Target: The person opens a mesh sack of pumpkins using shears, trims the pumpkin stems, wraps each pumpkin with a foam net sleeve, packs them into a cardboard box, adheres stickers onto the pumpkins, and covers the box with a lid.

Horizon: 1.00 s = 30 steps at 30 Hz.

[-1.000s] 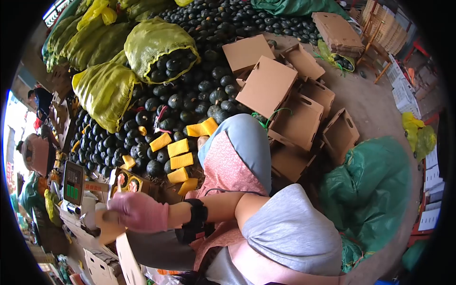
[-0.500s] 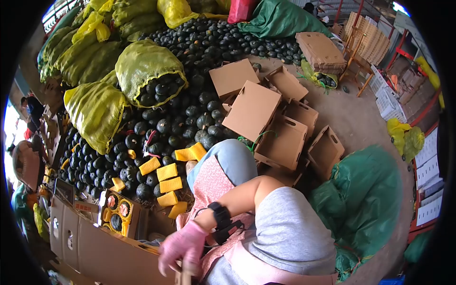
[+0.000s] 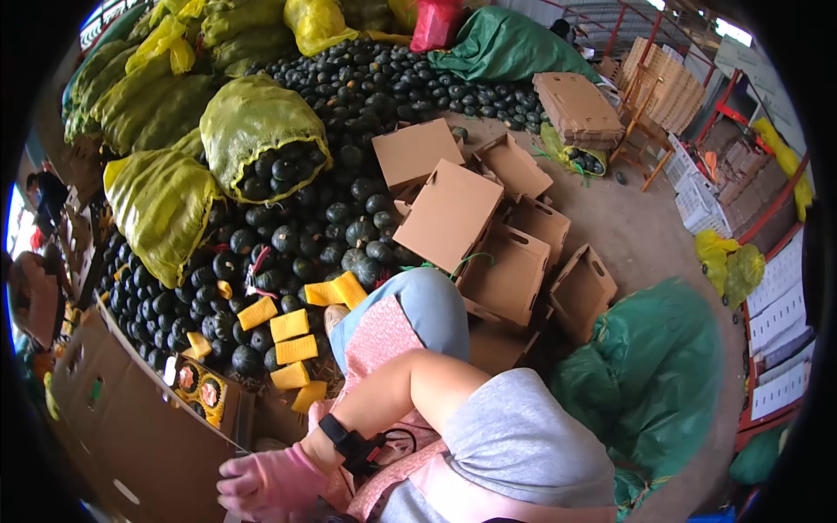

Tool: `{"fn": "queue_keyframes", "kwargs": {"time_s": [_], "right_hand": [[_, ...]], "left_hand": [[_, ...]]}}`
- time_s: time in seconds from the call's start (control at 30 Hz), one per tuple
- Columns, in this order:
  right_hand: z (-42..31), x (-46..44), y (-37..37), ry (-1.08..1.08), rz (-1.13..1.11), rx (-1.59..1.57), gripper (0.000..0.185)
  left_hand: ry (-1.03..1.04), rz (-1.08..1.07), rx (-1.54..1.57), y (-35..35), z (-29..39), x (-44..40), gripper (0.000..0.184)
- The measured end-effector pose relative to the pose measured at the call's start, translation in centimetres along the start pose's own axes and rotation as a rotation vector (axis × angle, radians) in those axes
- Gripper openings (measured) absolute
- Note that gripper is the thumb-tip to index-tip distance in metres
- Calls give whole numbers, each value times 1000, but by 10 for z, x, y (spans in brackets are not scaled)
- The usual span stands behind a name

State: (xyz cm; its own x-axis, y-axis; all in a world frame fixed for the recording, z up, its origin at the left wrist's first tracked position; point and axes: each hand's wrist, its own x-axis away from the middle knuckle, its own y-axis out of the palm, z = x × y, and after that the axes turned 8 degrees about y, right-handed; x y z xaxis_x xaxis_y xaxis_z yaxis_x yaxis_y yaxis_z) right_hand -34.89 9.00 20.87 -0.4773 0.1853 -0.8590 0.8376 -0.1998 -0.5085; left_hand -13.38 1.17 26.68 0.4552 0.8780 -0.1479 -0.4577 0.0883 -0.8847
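Note:
My right hand (image 3: 272, 482), in a pink glove with a black strap and device at the wrist, is at the lower left. Its fingers are curled at the near edge of a large brown cardboard box (image 3: 148, 436), whose tilted side shows cut-out holes. What lies under the fingers is partly hidden. Behind that panel, a smaller open carton (image 3: 240, 414) holds dark green squashes in yellow foam nets (image 3: 209, 392). Several folded yellow foam nets (image 3: 290, 326) lie just beyond it, beside my knee. My left hand is out of view.
Loose dark squashes (image 3: 357, 231) cover the floor ahead, with yellow mesh sacks (image 3: 161, 209) at the left. Open cardboard trays (image 3: 506, 270) are heaped to the right of my knee. A green sack (image 3: 654, 375) stands close on the right. Another person (image 3: 48, 196) is at the far left.
My right hand has moved left. The large cardboard box has tilted up, showing more of its broad side and covering part of the smaller carton. The whole view has shifted slightly.

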Motion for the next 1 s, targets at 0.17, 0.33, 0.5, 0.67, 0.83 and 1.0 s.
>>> {"fn": "queue_keyframes", "kwargs": {"time_s": [0.17, 0.33, 0.5, 0.67, 0.83, 1.0], "right_hand": [[-27, -37, -33, 60, -947, 28, 56], [-35, -40, -37, 75, -830, -50, 64], [3, -47, -44, 206, -468, 88, 72], [102, -44, 2, 1079, -360, -519, 117], [116, -44, 36, 1299, -469, -1099, 129], [136, -48, 34, 1347, -301, -1281, 97]], "left_hand": [[-38, -8, 16, -1, -8, 2, 47], [-24, -17, 16, -7, -8, 5, 48], [-40, -15, 48, -8, -23, 3, 50], [-38, -16, 74, -7, -28, 0, 51], [-39, -11, 79, -12, -33, -4, 53], [-49, -28, 87, -13, -40, -8, 54]]}}
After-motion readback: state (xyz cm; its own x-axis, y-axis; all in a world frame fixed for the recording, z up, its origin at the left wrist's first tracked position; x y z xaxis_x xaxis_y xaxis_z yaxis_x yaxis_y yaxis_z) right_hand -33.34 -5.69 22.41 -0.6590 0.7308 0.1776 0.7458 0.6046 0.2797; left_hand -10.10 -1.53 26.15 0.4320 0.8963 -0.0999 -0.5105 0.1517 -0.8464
